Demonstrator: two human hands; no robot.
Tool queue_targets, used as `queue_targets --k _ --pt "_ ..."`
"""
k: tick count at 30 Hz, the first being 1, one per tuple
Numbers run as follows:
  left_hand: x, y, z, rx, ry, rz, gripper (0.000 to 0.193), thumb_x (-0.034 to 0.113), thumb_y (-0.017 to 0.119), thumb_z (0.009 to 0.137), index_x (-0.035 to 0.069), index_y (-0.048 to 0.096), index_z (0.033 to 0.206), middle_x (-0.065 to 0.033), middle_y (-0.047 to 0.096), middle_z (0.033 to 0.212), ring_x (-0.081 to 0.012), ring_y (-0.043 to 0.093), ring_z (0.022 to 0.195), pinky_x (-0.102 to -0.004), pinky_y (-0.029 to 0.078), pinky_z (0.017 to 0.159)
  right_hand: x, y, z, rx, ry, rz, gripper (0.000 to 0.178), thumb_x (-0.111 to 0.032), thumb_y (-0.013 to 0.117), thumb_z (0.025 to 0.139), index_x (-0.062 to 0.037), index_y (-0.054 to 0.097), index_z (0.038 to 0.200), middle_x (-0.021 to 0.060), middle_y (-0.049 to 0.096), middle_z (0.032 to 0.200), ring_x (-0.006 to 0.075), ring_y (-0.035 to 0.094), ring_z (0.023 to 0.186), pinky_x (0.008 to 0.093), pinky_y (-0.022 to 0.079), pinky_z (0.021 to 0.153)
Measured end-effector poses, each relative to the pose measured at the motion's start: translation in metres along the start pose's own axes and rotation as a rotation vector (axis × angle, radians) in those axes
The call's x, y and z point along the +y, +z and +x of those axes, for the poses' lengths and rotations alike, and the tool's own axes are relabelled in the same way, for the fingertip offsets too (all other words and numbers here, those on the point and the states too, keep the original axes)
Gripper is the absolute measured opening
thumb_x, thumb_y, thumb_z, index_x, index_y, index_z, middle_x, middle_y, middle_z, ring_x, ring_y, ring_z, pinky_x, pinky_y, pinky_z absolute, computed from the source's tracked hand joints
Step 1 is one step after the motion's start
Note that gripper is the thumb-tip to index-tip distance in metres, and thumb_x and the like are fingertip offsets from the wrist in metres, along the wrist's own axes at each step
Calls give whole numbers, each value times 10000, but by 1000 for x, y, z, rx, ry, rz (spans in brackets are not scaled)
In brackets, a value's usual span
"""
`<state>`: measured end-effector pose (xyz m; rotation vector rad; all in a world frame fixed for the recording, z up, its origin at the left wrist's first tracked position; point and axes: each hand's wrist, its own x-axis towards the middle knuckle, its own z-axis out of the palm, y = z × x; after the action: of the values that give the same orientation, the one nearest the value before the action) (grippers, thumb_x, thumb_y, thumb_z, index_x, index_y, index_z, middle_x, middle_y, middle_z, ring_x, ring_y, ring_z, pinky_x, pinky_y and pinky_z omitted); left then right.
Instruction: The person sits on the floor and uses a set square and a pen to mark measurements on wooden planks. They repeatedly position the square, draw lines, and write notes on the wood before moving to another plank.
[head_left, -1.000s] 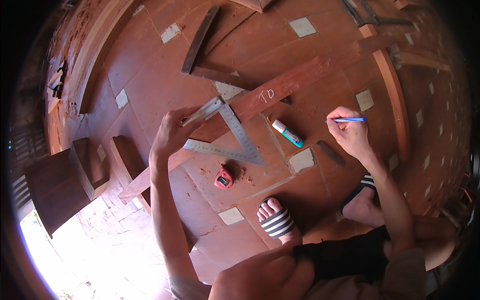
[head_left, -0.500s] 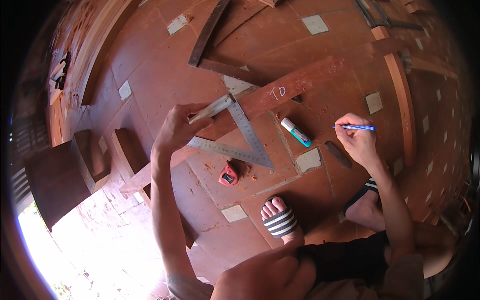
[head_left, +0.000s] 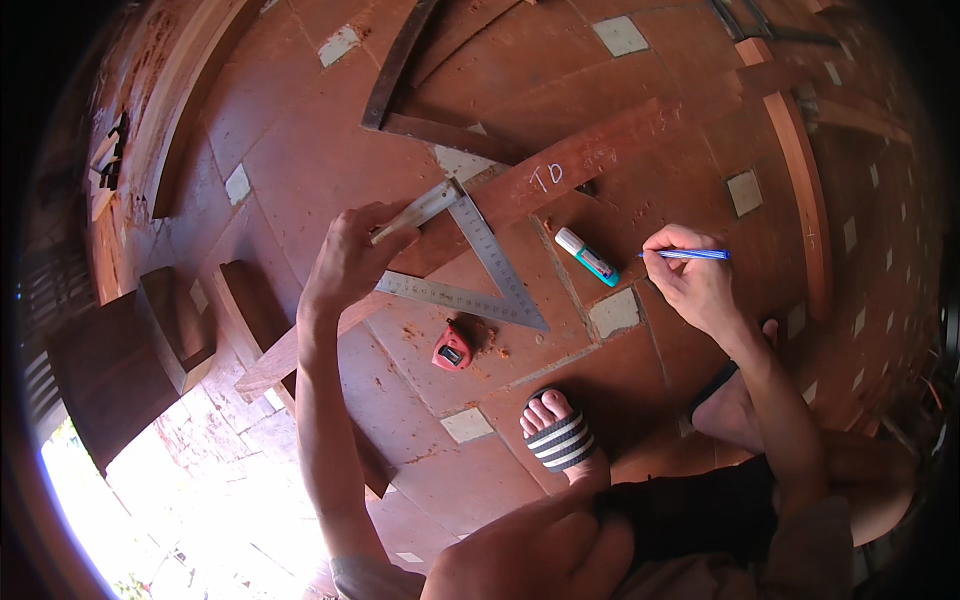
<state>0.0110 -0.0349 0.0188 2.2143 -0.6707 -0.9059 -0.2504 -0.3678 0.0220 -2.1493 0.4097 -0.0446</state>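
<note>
My left hand (head_left: pixel 350 255) is closed around the thick stock of a metal triangular square (head_left: pixel 485 250). The square lies across a long reddish-brown wooden board (head_left: pixel 520 190), its ruled edges reaching past the board's near side. White chalk-like marks show on the board's face. In my right hand (head_left: pixel 690 275) a blue pen (head_left: pixel 700 254) is pinched, its tip pointing left, off to the right of the square and above the floor. A teal correction pen with a white cap (head_left: pixel 588 257) lies between the square and my right hand. A red tape measure (head_left: pixel 453 347) rests on the floor below the square.
Dark wooden blocks (head_left: pixel 255 305) stand at the left under the board's near end. A wooden beam (head_left: pixel 800 190) at the right lies near its far end. Dark angled bars (head_left: pixel 445 135) lie beyond the board. My sandalled foot (head_left: pixel 555 430) is on the tiled floor.
My right hand has moved left with the pen, toward the square. My left hand keeps its hold on the square. The whole view has shifted slightly.
</note>
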Motion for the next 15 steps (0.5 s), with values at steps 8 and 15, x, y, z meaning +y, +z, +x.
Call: queue_targets --k 8,15 --pt "1 0 1 -4 26 -41 419 133 750 969 -24 697 1354 -67 745 1023 -102 619 940 -309 510 880 -2 4 -1 -10 -17 16 65 -7 715 952 10 686 896 36 665 759 75 623 623 245 482 571" --pt "3 -1 1 0 9 14 411 127 745 966 -28 703 1344 -56 726 997 -101 614 942 -309 506 872 -4 10 -1 6 26 48 64 -43 726 968 4 683 973 85 690 764 142 712 665 286 541 607"
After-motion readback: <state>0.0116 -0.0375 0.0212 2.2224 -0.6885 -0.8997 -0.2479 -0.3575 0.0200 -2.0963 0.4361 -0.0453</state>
